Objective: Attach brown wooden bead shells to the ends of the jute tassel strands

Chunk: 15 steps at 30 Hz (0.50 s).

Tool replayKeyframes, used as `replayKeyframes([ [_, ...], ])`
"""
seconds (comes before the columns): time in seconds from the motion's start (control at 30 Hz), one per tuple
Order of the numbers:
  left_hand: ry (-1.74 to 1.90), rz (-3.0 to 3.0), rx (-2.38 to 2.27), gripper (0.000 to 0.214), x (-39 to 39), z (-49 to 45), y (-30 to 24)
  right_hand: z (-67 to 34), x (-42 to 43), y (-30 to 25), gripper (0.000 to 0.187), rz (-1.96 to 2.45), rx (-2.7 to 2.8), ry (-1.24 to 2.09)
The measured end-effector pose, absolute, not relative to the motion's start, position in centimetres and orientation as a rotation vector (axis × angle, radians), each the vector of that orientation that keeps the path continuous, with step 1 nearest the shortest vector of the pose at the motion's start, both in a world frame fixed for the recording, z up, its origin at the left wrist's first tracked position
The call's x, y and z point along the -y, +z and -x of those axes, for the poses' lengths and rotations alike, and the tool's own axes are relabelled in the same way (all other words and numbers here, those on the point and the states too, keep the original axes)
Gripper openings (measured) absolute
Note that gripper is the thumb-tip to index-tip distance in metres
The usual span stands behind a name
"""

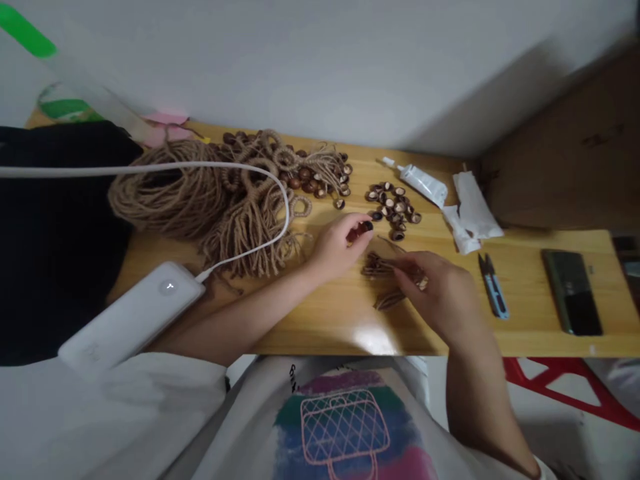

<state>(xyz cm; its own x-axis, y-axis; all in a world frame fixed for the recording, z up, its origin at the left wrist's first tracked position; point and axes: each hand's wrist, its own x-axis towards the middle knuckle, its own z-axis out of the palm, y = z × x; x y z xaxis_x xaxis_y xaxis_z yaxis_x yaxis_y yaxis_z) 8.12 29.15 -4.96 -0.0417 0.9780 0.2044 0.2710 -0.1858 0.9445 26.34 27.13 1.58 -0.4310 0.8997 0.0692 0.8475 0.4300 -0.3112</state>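
My left hand rests on the wooden table and pinches a dark brown bead between its fingertips. My right hand lies just to the right, its fingers closed on a short piece of knotted jute cord that trails onto the table. Right behind the hands is a loose pile of brown beads. A big heap of jute cords, with more beads along its right side, fills the left part of the table.
A white glue tube and crumpled white wrapping lie at the back right. Blue thread snips and a dark phone lie to the right. A white power bank with its cable sits at front left, beside black cloth.
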Motion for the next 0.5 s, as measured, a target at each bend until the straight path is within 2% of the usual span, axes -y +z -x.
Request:
replayKeyframes([
  [0.27, 1.252, -1.512, -1.420, 0.021, -29.3, -8.5, -5.4, -27.8, -24.4, 1.7, 0.010, 1.267, 2.193, 0.180],
  [0.5, 1.205, -1.450, -1.346, 0.019, -29.4, -8.5, -5.4, -27.2, -24.5, 0.6, 0.015, 1.337, 2.162, 0.180],
])
